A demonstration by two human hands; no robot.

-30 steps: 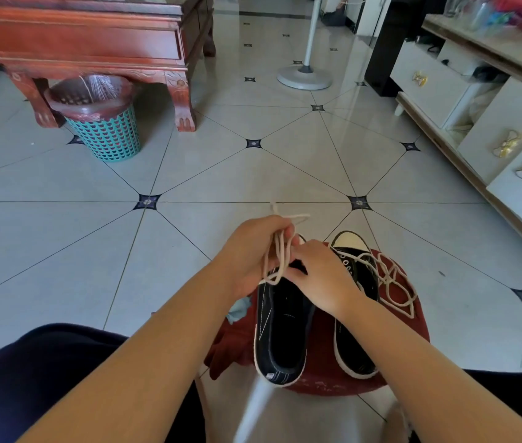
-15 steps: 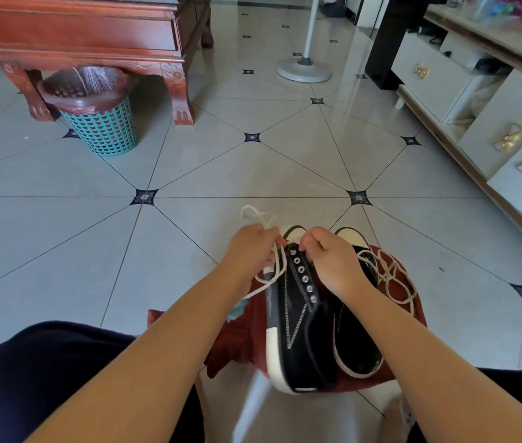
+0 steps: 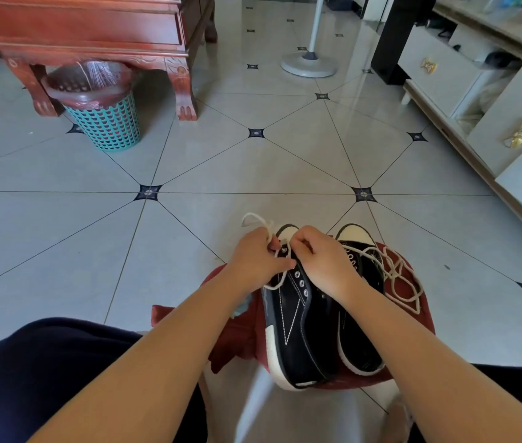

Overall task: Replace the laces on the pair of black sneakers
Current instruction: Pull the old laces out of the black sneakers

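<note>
Lower centre, on a dark red cloth [image 3: 419, 318]: black canvas sneaker [image 3: 294, 334] tipped on its side, second black sneaker [image 3: 361, 318] flat beside it. Left hand [image 3: 254, 260] with fingers curled round a cream cord lace [image 3: 258, 219]; right hand [image 3: 326, 263] pinching the same lace at the front eyelets. Loose cream lace [image 3: 400, 279] right of these. Upper left: teal lattice plastic bin [image 3: 107, 124] lined with a pinkish bag [image 3: 71, 94], contents unclear.

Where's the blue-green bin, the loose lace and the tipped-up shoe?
Bin [image 3: 106, 123]: head view, on its lattice wall.
Loose lace [image 3: 397, 276]: head view, on its tangled loops.
Tipped shoe [image 3: 291, 334]: head view, on its stitched black side.
</note>
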